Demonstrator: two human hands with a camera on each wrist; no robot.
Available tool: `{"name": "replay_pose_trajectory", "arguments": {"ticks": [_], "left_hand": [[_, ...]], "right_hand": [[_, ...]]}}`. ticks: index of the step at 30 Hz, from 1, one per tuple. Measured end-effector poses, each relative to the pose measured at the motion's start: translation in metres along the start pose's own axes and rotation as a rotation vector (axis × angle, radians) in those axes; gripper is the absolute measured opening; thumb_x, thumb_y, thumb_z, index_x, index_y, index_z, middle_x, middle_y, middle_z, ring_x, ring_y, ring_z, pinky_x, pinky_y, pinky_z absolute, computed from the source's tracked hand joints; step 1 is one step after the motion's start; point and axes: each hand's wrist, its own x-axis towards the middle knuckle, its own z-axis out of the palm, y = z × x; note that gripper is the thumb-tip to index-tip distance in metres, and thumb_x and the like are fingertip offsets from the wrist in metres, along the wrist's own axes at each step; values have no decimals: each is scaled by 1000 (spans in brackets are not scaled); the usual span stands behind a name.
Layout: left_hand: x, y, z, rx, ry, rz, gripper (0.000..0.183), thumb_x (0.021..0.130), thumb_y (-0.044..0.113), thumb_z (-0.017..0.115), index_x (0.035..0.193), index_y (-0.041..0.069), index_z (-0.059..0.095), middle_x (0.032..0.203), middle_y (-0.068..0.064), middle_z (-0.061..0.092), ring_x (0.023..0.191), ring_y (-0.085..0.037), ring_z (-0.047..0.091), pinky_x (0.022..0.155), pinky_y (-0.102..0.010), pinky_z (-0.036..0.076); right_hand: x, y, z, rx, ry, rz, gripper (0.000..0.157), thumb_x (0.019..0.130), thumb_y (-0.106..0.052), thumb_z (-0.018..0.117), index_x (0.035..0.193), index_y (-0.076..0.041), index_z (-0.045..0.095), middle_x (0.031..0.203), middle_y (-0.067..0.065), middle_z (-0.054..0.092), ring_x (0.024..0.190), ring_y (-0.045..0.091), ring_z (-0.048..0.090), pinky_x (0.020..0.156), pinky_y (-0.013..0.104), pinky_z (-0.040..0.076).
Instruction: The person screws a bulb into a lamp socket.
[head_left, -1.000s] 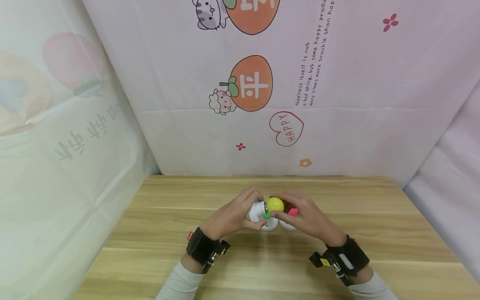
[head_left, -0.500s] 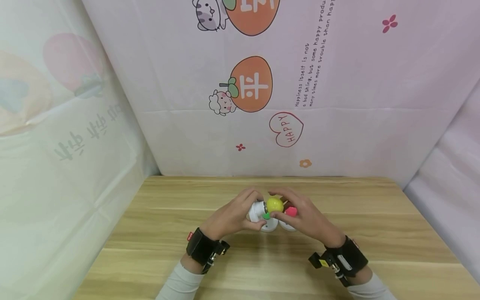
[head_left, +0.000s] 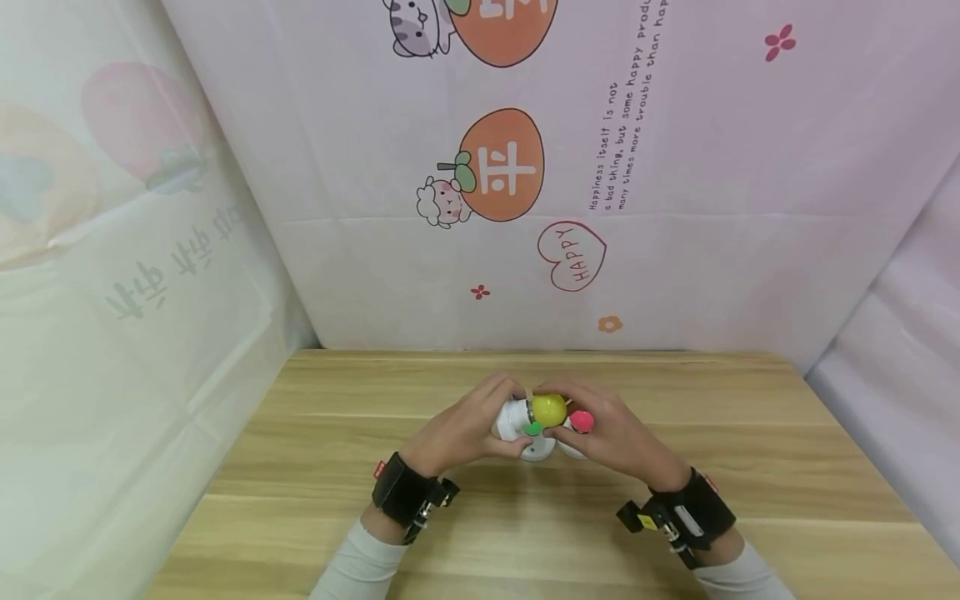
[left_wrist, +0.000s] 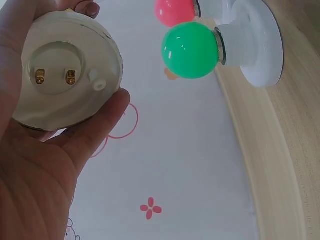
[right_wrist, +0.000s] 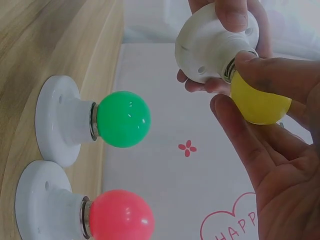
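My left hand point(head_left: 480, 421) grips a round white lamp holder point(left_wrist: 75, 107) by its rim, its underside with two brass terminals facing the left wrist camera. A yellow light bulb point(right_wrist: 260, 102) sits at the mouth of that holder, its metal base mostly inside. Thumb and fingers of my right hand point(head_left: 607, 425) pinch the yellow bulb from both sides. Both things are held above the table, the holder lying sideways with the bulb pointing right in the head view.
Just beneath my hands, a green bulb point(right_wrist: 123, 119) and a pink bulb point(right_wrist: 122, 215) stand upright in white lamp holders on the wooden table point(head_left: 337, 483). A printed cloth point(head_left: 375, 275) hangs behind the table's far edge, with more cloth at both sides.
My right fingers shift around the yellow bulb, loosening half a second ago and now closed more around it. The left hand and the holder stay nearly in place.
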Motion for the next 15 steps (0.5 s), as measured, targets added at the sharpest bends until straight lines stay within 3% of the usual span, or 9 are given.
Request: {"name": "replay_pose_trajectory", "arguments": {"ticks": [15], "left_hand": [[0,1,-1,-27,-7,-3,45,84,36,69,115,12,47,108,8,44,94,-2,43,70,-10,45]], "right_hand": [[-1,0,-2,24,-7,13,52,71,-3,81,119,4,61,111,16,67,87,20,64,70,32,58]]}}
